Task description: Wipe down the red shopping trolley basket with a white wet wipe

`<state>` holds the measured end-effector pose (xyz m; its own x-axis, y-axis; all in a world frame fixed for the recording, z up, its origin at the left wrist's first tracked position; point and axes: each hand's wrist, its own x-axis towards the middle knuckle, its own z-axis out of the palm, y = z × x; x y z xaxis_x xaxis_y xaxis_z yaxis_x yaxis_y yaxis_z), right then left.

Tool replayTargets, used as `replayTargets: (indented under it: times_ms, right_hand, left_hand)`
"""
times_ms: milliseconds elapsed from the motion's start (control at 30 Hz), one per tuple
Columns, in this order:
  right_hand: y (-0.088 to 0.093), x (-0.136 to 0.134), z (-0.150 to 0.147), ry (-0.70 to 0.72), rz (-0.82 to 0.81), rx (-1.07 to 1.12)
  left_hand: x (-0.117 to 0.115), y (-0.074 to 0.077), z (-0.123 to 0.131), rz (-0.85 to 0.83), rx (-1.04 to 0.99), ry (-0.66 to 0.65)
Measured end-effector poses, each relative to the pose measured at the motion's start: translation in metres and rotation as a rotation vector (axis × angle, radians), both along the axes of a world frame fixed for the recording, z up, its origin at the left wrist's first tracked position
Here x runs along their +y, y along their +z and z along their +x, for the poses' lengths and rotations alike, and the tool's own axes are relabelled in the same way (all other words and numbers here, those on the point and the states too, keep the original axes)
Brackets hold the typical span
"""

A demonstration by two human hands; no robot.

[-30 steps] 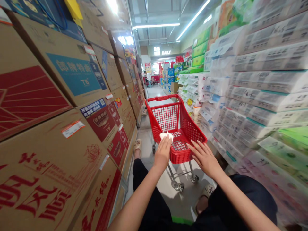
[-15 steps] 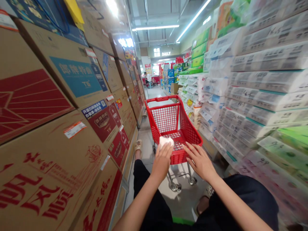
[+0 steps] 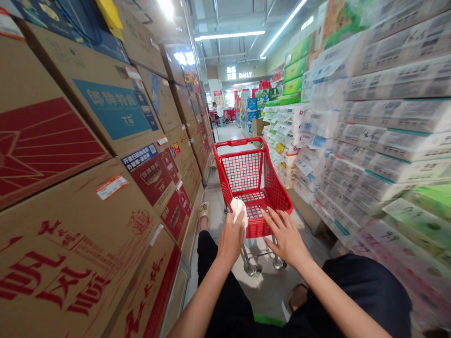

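A red shopping cart (image 3: 260, 229) with a plastic mesh basket and metal legs on wheels stands right in front of me. My left hand (image 3: 230, 240) is closed around a white tissue (image 3: 240, 210), pressing it at the near left corner of the cart's rim. Over the near right part of the rim, my right hand (image 3: 286, 237) has its fingers spread and holds nothing. Whether its fingertips touch the rim I cannot tell. The basket's visible inside shows only bare red mesh.
Stacked cardboard cartons (image 3: 141, 225) wall the left side. Wrapped packs of paper (image 3: 380, 141) with handwritten prices are piled on the right. My legs are on both sides of the cart's near end. Far down the aisle, a person (image 3: 219, 111) sits.
My left hand has drawn back slightly to the left, its fingers now curled round the tissue instead of flat over it. My right hand has shifted a little left.
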<state>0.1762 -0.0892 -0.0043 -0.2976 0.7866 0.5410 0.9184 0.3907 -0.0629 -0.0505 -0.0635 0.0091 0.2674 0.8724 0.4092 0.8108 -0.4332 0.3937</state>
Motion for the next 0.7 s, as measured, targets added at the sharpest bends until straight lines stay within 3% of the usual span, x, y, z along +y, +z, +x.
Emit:
replayTargets:
  times_ms: [167,267,533,700]
  right_hand:
    - [0.003,-0.004,0.001,0.029,-0.019,0.001]
    - [0.006,-0.008,0.000,0.045,-0.026,0.004]
    - [0.005,-0.011,-0.016,0.085,-0.030,0.017]
    - [0.007,-0.008,-0.003,0.139,0.006,-0.011]
  left_hand:
    - [-0.003,0.000,-0.012,0.160,0.071,-0.062]
    - [0.001,0.002,-0.021,0.141,0.169,-0.088]
    - [0.010,0.000,-0.038,0.107,0.248,0.026]
    - [0.004,-0.009,-0.036,0.182,0.254,0.040]
